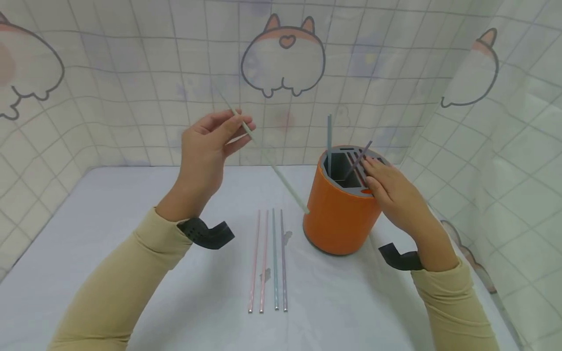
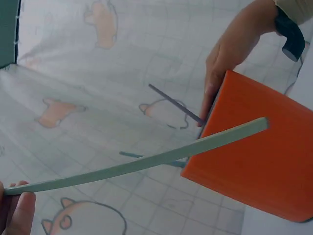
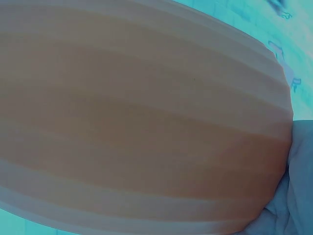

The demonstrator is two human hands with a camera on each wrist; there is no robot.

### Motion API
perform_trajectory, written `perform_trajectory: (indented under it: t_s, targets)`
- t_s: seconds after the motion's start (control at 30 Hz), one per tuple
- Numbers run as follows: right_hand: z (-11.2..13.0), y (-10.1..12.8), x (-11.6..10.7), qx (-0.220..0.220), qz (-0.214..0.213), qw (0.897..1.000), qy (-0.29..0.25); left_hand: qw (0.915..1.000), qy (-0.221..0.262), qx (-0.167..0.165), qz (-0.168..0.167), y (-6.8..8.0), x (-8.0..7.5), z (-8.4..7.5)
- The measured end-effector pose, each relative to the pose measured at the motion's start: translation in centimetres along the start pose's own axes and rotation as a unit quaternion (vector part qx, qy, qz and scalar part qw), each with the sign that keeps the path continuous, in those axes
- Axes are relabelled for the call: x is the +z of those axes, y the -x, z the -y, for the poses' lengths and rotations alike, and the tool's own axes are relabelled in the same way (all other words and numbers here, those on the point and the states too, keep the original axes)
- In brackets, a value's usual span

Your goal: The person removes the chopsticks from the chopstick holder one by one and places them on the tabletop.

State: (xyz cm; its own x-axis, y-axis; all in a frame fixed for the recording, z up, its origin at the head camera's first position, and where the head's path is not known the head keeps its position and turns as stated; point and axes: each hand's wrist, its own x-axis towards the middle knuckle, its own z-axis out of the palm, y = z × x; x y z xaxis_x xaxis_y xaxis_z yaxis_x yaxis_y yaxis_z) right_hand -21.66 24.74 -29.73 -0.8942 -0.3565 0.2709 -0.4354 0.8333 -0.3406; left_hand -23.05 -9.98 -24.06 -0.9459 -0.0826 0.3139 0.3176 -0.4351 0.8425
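My left hand [image 1: 210, 141] pinches a pale green chopstick [image 1: 286, 182] near its thin end, between thumb and fingers. The chopstick slants down to the right. Its thick end overlaps the side of an orange round utensil holder [image 1: 338, 224] in the head view. My right hand [image 1: 397, 195] rests on the holder's slotted grey top, at the right side, with fingers extended. A blue chopstick [image 1: 329, 141] and a leaning purple chopstick [image 1: 359, 158] stand in the large opening. The holder's wall [image 3: 146, 117] fills most of the right wrist view.
On the white table [image 1: 197, 302], two pink chopsticks [image 1: 255, 258], a light blue chopstick [image 1: 275, 258] and a purple chopstick [image 1: 283, 258] lie side by side, left of the holder. A grid-patterned curtain [image 1: 175, 58] with cartoon animals hangs behind and on the right.
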Motion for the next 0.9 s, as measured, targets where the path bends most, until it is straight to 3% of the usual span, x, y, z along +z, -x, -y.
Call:
perform_trajectory:
  t_s: [0.17,0.27,0.33,0.47,0.53,0.6,0.9]
  targets:
    - [0.0,0.0,0.0,0.0,-0.003,1.0,0.003,0.9921,-0.057,-0.112,0.0,-0.3,-2.9,1.6]
    - [0.0,0.0,0.0,-0.002,-0.006,1.0,0.002,0.9801,-0.096,-0.173,0.016,-0.3,-4.5,2.9]
    - [0.0,0.0,0.0,-0.001,-0.006,1.0,0.001,0.9659,-0.129,-0.22,0.045,-0.1,-5.5,4.0]
    - [0.0,0.0,0.1,0.002,-0.006,1.0,0.0,0.9261,-0.199,-0.302,0.108,0.4,-7.1,6.2]
    - [0.0,0.0,0.1,0.003,-0.006,1.0,0.0,0.9107,-0.22,-0.325,0.127,0.7,-7.8,7.3]
    - [0.1,0.0,0.2,0.002,-0.006,1.0,0.0,0.9016,-0.231,-0.342,0.131,0.9,-8.3,8.2]
    - [0.1,-0.1,0.1,0.009,0.002,1.0,0.006,0.8903,-0.227,-0.38,0.105,1.4,-9.4,10.8]
